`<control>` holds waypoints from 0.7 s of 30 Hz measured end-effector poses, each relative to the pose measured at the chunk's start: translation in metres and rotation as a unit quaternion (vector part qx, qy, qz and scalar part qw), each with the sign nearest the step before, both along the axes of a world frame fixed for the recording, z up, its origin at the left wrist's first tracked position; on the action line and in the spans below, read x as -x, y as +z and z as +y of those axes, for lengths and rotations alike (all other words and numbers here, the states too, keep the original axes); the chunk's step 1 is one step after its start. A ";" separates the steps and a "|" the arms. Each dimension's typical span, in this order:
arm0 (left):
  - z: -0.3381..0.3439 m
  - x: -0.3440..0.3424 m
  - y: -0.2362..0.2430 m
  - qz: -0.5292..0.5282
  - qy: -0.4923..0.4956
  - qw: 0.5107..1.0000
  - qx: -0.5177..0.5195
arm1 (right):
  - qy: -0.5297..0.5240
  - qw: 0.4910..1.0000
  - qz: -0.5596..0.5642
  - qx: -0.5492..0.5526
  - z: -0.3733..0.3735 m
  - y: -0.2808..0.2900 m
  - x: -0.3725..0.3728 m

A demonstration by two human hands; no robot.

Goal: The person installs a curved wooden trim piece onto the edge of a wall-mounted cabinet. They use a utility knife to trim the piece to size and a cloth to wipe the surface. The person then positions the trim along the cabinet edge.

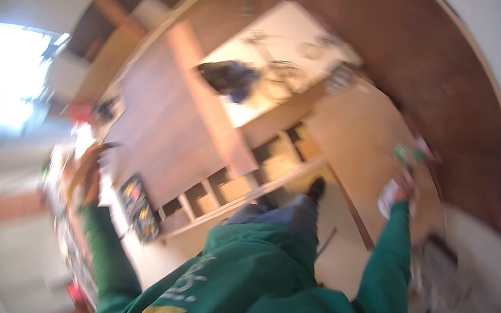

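My left hand is raised out to the left, heavily smeared by motion; its fingers cannot be read clearly, nor whether anything is in them. Out to the right, my right hand appears closed over the tan tabletop. Against its palm side shows a white, crumpled-looking thing. Just beyond its fingers is a small green thing with a reddish part beside it. Blur hides what these are and whether the hand grips both.
A white board bears a dark bundle and thin cables. Left of it lies a brown panel above open wooden compartments. A black tray of small items stands near my left arm. A bright window is far left.
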State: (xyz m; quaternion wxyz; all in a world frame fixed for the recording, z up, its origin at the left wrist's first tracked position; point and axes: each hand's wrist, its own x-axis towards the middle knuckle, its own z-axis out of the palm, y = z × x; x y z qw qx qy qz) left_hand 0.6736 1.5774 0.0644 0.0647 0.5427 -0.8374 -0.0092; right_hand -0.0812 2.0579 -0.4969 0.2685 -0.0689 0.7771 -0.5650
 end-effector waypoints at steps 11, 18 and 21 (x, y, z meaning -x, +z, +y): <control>0.091 0.128 -0.054 0.031 0.164 0.979 -0.116 | 0.242 0.745 0.254 -0.567 0.017 -0.038 0.051; 0.113 0.123 -0.069 -0.106 0.284 0.928 -0.214 | 0.083 0.828 0.154 -0.533 -0.021 0.053 0.033; 0.111 0.137 -0.064 -0.104 0.355 0.901 -0.225 | -0.050 0.834 0.126 -0.534 -0.013 0.065 0.062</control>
